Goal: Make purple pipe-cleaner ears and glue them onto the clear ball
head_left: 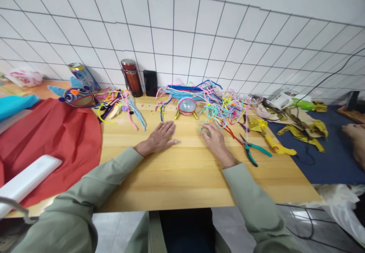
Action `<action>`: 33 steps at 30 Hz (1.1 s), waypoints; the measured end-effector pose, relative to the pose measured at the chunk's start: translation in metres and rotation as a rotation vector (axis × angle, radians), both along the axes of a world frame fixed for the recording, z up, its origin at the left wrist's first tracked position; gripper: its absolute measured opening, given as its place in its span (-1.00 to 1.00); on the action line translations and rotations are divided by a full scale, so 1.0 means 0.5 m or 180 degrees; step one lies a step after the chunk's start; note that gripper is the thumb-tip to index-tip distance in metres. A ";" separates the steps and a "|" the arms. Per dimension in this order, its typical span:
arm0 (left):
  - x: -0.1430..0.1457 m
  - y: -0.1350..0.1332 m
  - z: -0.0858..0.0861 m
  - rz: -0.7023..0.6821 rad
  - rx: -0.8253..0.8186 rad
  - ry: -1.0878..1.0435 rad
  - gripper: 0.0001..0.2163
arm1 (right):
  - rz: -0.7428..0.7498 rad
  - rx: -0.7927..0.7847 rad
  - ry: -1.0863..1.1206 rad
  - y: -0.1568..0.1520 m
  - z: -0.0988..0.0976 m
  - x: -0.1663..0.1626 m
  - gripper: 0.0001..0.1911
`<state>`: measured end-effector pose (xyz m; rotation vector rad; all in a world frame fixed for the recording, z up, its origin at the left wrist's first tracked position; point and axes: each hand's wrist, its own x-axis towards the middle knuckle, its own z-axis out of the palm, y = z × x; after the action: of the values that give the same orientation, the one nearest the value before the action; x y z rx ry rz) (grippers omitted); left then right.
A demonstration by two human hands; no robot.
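Green sleeves are cut off toward eight and five o'clock. I see the left hand flat, fingers nearly together; right hand curled; red-rimmed oval at twelve. Can't tell if curled fingers pinch the half-hidden teal bit.

Craft workspace: wooden table under left hand, pipe cleaners heaped beyond right hand, pliers to its right.

red-rimmed dome, teal-and-black pliers
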<state>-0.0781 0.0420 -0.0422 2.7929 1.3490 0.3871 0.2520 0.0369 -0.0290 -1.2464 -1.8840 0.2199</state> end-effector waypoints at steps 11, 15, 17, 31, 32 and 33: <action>0.008 0.018 0.025 0.0453 0.0018 -0.1406 -0.43 | -0.0003 -0.0528 0.0561 0.053 0.075 -0.001 -0.66; 0.017 0.097 0.064 0.0543 -0.0143 -0.2228 -0.49 | -0.0058 -0.0891 0.1009 0.146 0.085 -0.013 -0.59; 0.030 0.147 0.079 0.0464 -0.0384 -0.2474 -0.41 | -0.0024 -0.0950 0.1221 0.191 0.079 -0.022 -0.55; 0.080 0.265 0.072 -0.0474 -0.1558 -0.3421 -0.43 | 0.0353 -0.1053 0.1358 0.223 0.086 -0.079 -0.54; 0.075 0.252 0.080 -0.0480 -0.1556 -0.3381 -0.43 | 0.0391 -0.1036 0.1350 0.205 0.096 -0.079 -0.55; 0.070 0.236 0.088 -0.0479 -0.1573 -0.3350 -0.43 | 0.0425 -0.1026 0.1327 0.186 0.105 -0.079 -0.56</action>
<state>-0.0431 0.1599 0.0016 1.7690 0.7981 1.1079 0.2126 0.1297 0.0237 -1.1703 -1.6046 0.8177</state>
